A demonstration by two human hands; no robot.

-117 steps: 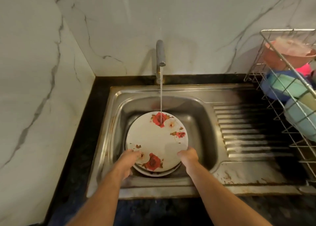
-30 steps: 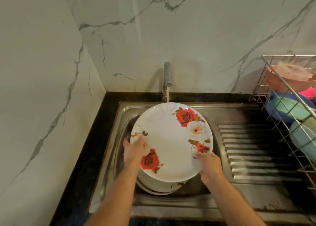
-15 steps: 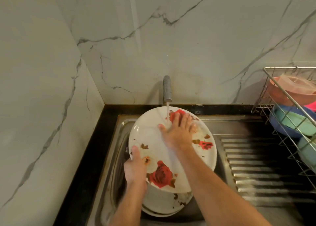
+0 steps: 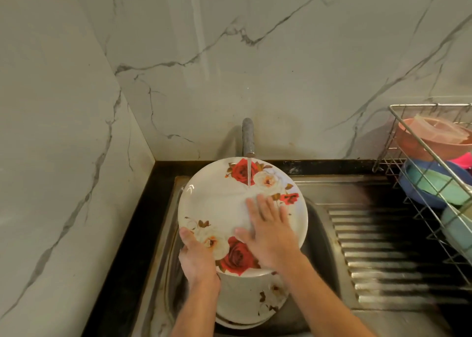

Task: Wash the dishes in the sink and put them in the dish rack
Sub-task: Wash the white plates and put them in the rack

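while the left hand (image 4: pixel 198 257) held the wet rose plate (image 4: pixel 219 204) by its rim, the flat right hand (image 4: pixel 268 234) rubbed it; it looked stiff, slippery, breakable.

We are in a home kitchen. We see a steel sink (image 4: pixel 321 224) (tap (image 4: pixel 248 137) running), marble-patterned walls (image 4: pixel 281 56), and a dish rack (image 4: pixel 431 183).

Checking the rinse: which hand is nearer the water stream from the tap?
Right. The right hand lies flat on the plate, fingers just below where the water stream lands. The left hand grips the plate's lower left rim, farther away.
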